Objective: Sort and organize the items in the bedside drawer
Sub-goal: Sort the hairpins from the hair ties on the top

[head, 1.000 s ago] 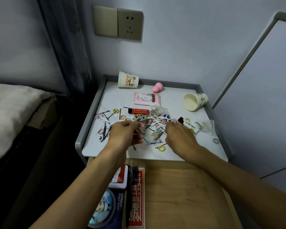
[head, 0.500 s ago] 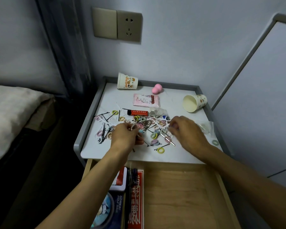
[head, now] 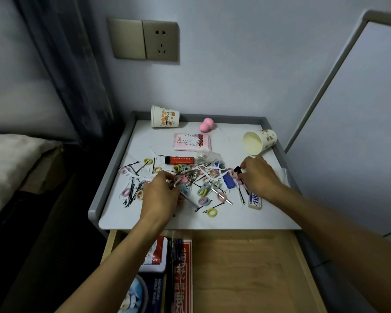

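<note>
On the counter (head: 246, 219), the stuff for the drawer (head: 246, 272) lies in one loose heap at centre, probably so like can be picked from like.

- Left hand (head: 160, 195): at 7 o'clock of the heap, grip pinched together on a pink hair tie (head: 176, 182).
- Right hand (head: 257, 175): at 3 o'clock, grip clamped on a small black clip (head: 237, 170) (too small to be sure it is a clip).
- Hair ties (head: 203, 192): soft fuzzy rings in pastel yellow, green and lilac, tangled with white cord.
- Bobby pins (head: 133, 190): thin black wire, bunched at 9 o'clock, and they look like a sorted group.
- Paper cup (head: 259, 142): on its side at 1 o'clock, mouth toward the heap, likely a bin for small bits.
- Pink sponge (head: 206, 125): matte, egg-shaped, at 12 o'clock.
- Pink packet (head: 192, 142): flat, just nearer than the sponge.
- Red tube (head: 179, 160): hard and smooth.
- Drawer: open at 6 o'clock, with bare wood on its right and boxes packed on its left.
</note>
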The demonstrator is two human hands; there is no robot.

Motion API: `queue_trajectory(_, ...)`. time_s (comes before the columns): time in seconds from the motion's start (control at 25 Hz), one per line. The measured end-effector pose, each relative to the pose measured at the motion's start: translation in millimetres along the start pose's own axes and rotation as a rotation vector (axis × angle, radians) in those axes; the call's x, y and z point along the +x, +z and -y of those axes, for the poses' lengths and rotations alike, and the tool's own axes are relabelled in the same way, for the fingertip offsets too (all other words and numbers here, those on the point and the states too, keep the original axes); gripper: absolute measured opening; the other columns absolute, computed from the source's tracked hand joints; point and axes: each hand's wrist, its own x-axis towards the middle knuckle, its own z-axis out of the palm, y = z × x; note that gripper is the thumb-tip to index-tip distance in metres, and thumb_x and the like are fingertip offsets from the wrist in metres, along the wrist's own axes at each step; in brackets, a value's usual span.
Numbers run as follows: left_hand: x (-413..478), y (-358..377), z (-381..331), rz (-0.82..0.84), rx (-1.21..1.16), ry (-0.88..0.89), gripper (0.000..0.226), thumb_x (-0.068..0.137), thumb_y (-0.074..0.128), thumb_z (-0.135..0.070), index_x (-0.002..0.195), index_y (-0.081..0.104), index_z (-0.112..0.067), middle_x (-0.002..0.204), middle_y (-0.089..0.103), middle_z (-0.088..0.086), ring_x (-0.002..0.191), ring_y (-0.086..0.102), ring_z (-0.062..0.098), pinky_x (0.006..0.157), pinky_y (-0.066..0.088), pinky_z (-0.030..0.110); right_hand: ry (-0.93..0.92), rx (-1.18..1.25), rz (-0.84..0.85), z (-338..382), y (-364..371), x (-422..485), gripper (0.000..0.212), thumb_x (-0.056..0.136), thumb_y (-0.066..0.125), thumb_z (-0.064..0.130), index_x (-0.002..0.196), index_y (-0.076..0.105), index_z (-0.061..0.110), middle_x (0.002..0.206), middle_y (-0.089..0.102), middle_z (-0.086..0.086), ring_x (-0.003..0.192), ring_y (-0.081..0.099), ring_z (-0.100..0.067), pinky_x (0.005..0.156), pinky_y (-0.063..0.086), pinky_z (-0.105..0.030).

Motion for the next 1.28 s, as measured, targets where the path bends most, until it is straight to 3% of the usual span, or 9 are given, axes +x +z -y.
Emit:
queue_trajectory(0.16, 2, 1, -1, -0.008, -0.073, -0.052, 0.015, 0.090, 0.068, -0.012, 0.103, 0.062, -0.017, 0.081, 0.070, 0.002, 0.068, 0.071, 0.016, 0.056, 0.059, 0.031, -0.060, -0.043, 0.030, 5, -3, -3, 0.031, 0.092, 0.063, 0.013, 0.120, 0.050, 0.009, 0.115, 0.057, -0.015, 0.099, 0.058, -0.031, 0.085, 0.053, -0.045)
queue_trajectory(0.28, 3, 2, -1, -0.012, -0.128, -0.078, 0.013, 0.090, 0.067, -0.011, 0.101, 0.063, -0.015, 0.080, 0.071, 0.004, 0.070, 0.071, 0.018, 0.061, 0.060, 0.035, -0.152, -0.032, -0.017, 7, -5, -10, 0.038, 0.091, 0.061, 0.004, 0.125, 0.048, 0.011, 0.119, 0.047, -0.012, 0.093, 0.058, -0.028, 0.079, 0.055, -0.042)
queue_trajectory(0.4, 5, 4, 0, -0.021, -0.094, -0.037, 0.014, 0.092, 0.067, -0.016, 0.105, 0.062, -0.015, 0.084, 0.071, 0.003, 0.068, 0.070, 0.015, 0.055, 0.059, 0.029, -0.232, 0.028, -0.065, 13, -8, -16, 0.033, 0.093, 0.057, 0.007, 0.124, 0.047, 0.013, 0.117, 0.047, -0.009, 0.089, 0.058, -0.025, 0.077, 0.055, -0.042)
queue_trajectory(0.52, 9, 2, 2, -0.062, 0.098, 0.079, 0.018, 0.092, 0.066, -0.020, 0.109, 0.061, -0.015, 0.094, 0.070, 0.005, 0.070, 0.067, 0.014, 0.051, 0.052, 0.020, -0.235, 0.041, -0.053, 23, -5, -21, 0.022, 0.095, 0.057, 0.020, 0.116, 0.052, 0.015, 0.109, 0.057, -0.007, 0.090, 0.058, -0.025, 0.077, 0.053, -0.042)
queue_trajectory(0.68, 20, -2, 8, -0.114, 0.316, 0.197, 0.017, 0.092, 0.060, -0.014, 0.108, 0.065, -0.010, 0.097, 0.070, 0.014, 0.080, 0.066, 0.027, 0.069, 0.057, 0.036, -0.167, 0.012, -0.062, 30, 1, -23, 0.029, 0.093, 0.061, 0.034, 0.111, 0.053, 0.013, 0.105, 0.064, -0.009, 0.091, 0.061, -0.030, 0.070, 0.047, -0.036)
queue_trajectory(0.84, 38, -8, -1, -0.171, 0.428, 0.288, 0.020, 0.093, 0.058, -0.019, 0.109, 0.065, -0.011, 0.104, 0.069, 0.011, 0.088, 0.063, 0.028, 0.071, 0.053, 0.035, -0.089, -0.041, -0.028, 35, -3, -19, 0.032, 0.093, 0.062, 0.035, 0.112, 0.053, 0.011, 0.109, 0.065, -0.012, 0.096, 0.061, -0.032, 0.068, 0.040, -0.033)
queue_trajectory(1.04, 79, -1, -20, -0.113, 0.855, 0.424, 0.033, 0.096, 0.055, -0.028, 0.127, 0.060, -0.017, 0.122, 0.062, 0.008, 0.112, 0.051, 0.030, 0.083, 0.047, 0.041, -0.024, 0.030, 0.021, 35, -9, -14, 0.030, 0.091, 0.063, 0.031, 0.113, 0.054, 0.012, 0.112, 0.063, -0.012, 0.100, 0.059, -0.034, 0.069, 0.038, -0.032)
queue_trajectory(1.28, 98, 4, -10, -0.045, 0.963, 0.422, 0.027, 0.095, 0.056, -0.021, 0.121, 0.062, -0.015, 0.114, 0.064, 0.010, 0.108, 0.050, 0.031, 0.081, 0.043, 0.039, -0.007, 0.047, -0.004, 23, -16, -12, 0.024, 0.093, 0.058, 0.032, 0.110, 0.062, 0.015, 0.090, 0.062, -0.006, 0.080, 0.060, -0.027, 0.066, 0.047, -0.033)
